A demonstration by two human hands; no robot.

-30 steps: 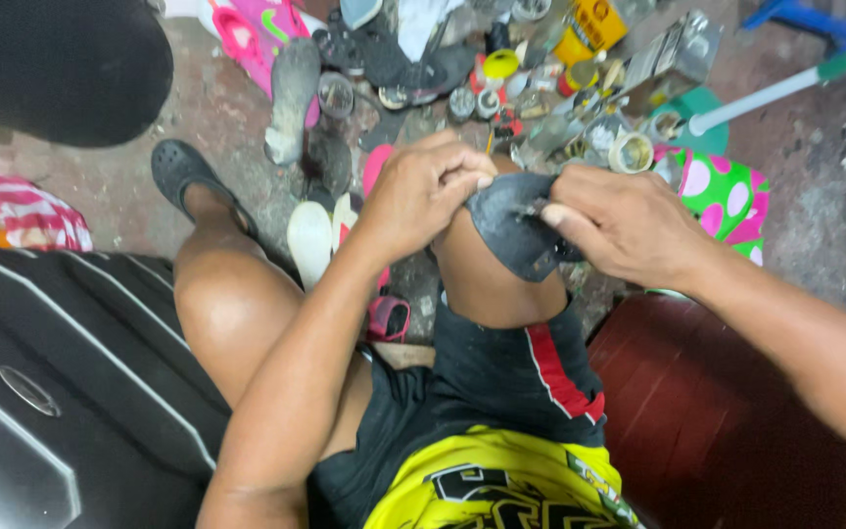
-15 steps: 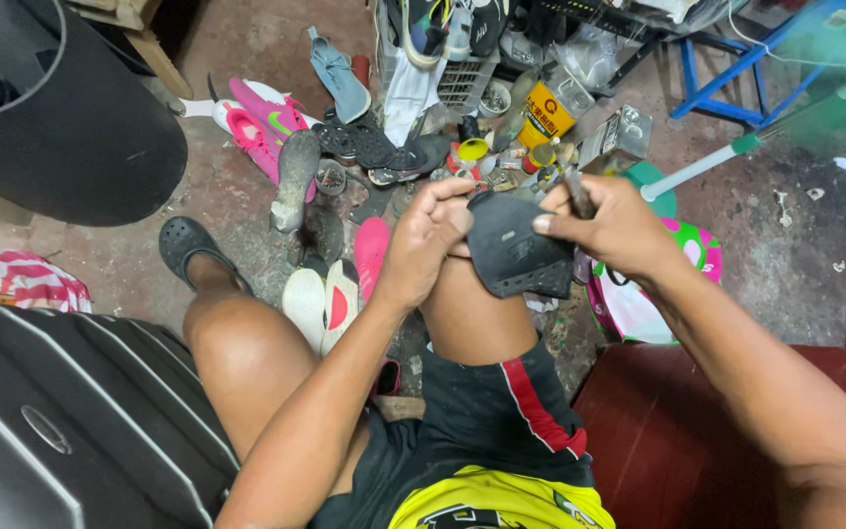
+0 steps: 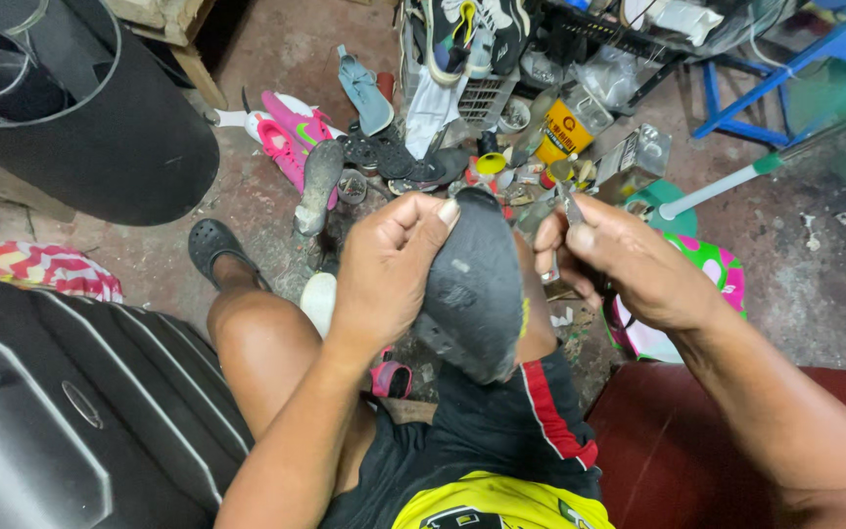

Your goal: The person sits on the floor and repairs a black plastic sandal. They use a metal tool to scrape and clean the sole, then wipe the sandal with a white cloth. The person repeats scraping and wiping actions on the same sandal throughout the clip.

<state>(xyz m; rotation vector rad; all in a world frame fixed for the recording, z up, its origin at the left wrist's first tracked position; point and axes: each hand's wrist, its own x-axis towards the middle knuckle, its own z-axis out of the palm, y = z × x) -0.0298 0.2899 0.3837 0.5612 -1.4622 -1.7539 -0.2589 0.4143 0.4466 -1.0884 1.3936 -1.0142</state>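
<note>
The person sits with bare knees apart, wearing black shorts with a red side stripe (image 3: 550,416) and a yellow printed shirt (image 3: 501,504). A black ribbed moulded case (image 3: 70,411) lies at 8 o'clock and a dark red seat surface (image 3: 668,451) at 4 o'clock.

At centre, a dark grey worn shoe sole (image 3: 477,289) rests against the right knee, its underside facing the camera and a yellow edge showing along its right rim. The left hand (image 3: 389,269) is closed on the sole's left edge, thumb pressed near the top end. The right hand (image 3: 629,260) sits just beside the sole at 3 o'clock, fingers pinched shut on a small thin metal tool (image 3: 568,204); the tool's exact kind cannot be told.

The left foot wears a black perforated clog (image 3: 210,247) at 10 o'clock. A green and pink patterned bag (image 3: 712,269) lies on the floor behind the right wrist.

Further out, at 12 o'clock, the concrete floor holds a clutter of loose soles, a pair of bright pink trainers (image 3: 291,132), a grey-blue insole (image 3: 364,93) and a yellow tin (image 3: 562,129). A large black cylindrical drum (image 3: 100,127) lies at 10 o'clock, a blue metal stool frame (image 3: 785,83) at 2 o'clock, and a white stick with a green band (image 3: 736,181) lies slanted below it.
</note>
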